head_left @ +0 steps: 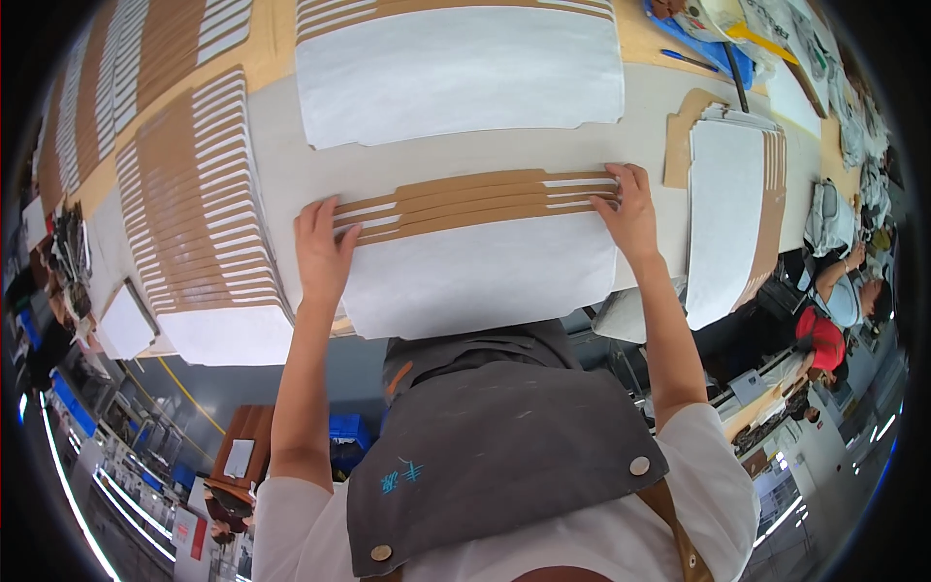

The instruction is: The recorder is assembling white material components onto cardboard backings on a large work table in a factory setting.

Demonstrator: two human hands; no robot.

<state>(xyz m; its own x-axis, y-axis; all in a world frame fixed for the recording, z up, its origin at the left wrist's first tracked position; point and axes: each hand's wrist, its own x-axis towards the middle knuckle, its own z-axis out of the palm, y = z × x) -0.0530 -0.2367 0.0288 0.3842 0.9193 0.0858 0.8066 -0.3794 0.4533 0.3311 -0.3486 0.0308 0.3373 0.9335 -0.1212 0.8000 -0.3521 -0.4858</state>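
A small fanned stack of flat die-cut sheets (475,267), white on top with brown card edges showing along the far side, lies at the near edge of the work table (281,155). My left hand (322,250) rests flat on the stack's left end, fingers spread over the brown strips. On the stack's right end, my right hand (630,215) presses its fingertips on the brown edges. Both hands touch the sheets without closing around them.
A long fanned row of the same sheets (208,213) curves along the left. Another white stack (456,73) lies farther back, and one more (727,209) at the right. Blue items and a pen (690,60) sit at the far right. Other people work at lower right.
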